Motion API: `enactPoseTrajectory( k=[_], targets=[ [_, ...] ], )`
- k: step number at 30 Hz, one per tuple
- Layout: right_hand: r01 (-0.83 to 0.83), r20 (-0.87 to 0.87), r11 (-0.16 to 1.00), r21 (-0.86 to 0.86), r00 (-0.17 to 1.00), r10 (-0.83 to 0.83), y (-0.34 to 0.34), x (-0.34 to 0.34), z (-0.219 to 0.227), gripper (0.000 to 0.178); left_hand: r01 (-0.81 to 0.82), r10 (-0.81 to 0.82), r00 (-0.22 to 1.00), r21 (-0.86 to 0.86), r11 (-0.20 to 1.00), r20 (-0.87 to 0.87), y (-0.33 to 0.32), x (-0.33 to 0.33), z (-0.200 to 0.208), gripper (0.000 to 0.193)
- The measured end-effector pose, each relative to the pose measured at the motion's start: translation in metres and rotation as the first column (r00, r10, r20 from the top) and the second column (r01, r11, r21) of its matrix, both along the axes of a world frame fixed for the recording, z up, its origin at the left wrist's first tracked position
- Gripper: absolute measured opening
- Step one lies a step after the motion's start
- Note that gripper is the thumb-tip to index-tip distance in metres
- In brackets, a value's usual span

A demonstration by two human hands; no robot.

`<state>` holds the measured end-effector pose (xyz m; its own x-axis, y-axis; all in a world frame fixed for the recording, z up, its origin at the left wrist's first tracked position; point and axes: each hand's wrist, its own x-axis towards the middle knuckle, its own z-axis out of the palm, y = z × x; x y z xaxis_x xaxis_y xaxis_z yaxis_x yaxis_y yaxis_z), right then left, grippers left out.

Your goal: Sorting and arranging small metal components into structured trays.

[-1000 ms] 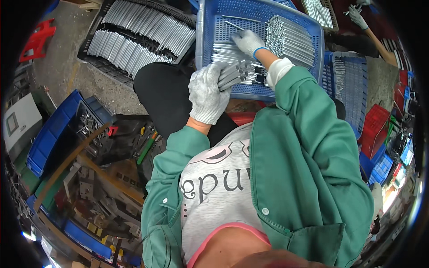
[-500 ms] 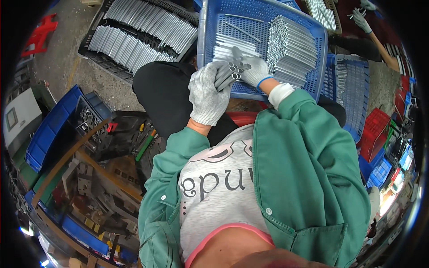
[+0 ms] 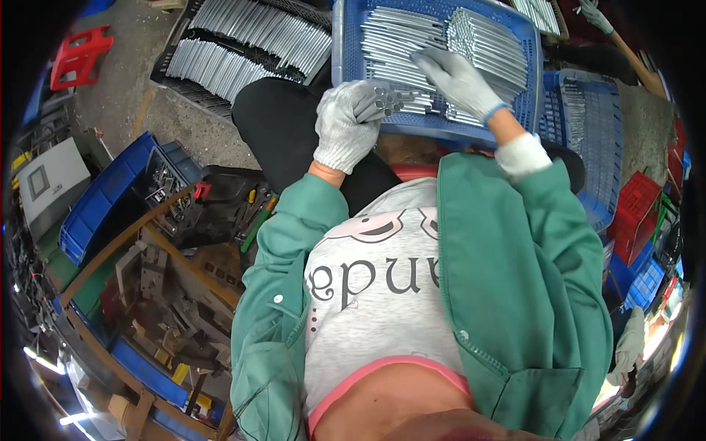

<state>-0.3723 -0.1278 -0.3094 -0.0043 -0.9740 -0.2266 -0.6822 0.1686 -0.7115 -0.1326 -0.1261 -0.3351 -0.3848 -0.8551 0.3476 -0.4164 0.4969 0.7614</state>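
Note:
My left hand point(image 3: 344, 123), in a whitish knit glove, is closed around a small bundle of metal tubes point(image 3: 388, 100). Their round open ends point to the right, just over the near rim of a blue plastic basket point(image 3: 340, 45). My right hand point(image 3: 463, 82), gloved too, hangs over the basket with its fingers stretched toward the left pile of silvery tubes point(image 3: 397, 44). Whether its fingertips touch those tubes I cannot tell. A second, thicker stack of tubes point(image 3: 500, 55) fills the basket's right side, partly hidden by my right hand.
Left of the basket stands a black crate point(image 3: 165, 70) with two rows of tubes. Another blue basket point(image 3: 596, 147) and a red crate point(image 3: 634, 209) are at the right. A red stool point(image 3: 81, 53) stands far left; a co-worker's gloved hand point(image 3: 594, 15) shows at top right.
My right hand has left the bundle in my left hand and moved up and right, over the basket's tubes. My left hand still grips its bundle. The whole view has shifted slightly.

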Motion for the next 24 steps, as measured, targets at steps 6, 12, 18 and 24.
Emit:
enactPoseTrajectory(
  k=[6,12,18,24],
  targets=[
    [0.046,0.073,0.994,-0.103,0.997,-0.038,0.085,-0.001,0.072,0.034,0.13,-0.136,0.99,0.157,0.979,0.03,0.009,0.018,0.023,0.037],
    [-0.068,-0.119,0.994,-0.09,0.991,0.057,0.129,-0.003,0.075,0.028,0.258,-0.258,0.954,0.025,0.966,0.152,0.019,0.015,0.03,0.031],
    [-0.092,-0.167,0.964,-0.251,0.985,0.051,0.144,-0.007,0.066,0.021,0.36,-0.33,0.917,-0.108,0.927,0.226,0.025,0.002,0.053,0.03],
    [-0.083,-0.294,0.954,-0.288,0.956,-0.005,0.152,-0.006,0.066,0.022,0.384,-0.346,0.909,-0.145,0.912,0.232,0.034,-0.003,0.061,0.032]
  ],
)
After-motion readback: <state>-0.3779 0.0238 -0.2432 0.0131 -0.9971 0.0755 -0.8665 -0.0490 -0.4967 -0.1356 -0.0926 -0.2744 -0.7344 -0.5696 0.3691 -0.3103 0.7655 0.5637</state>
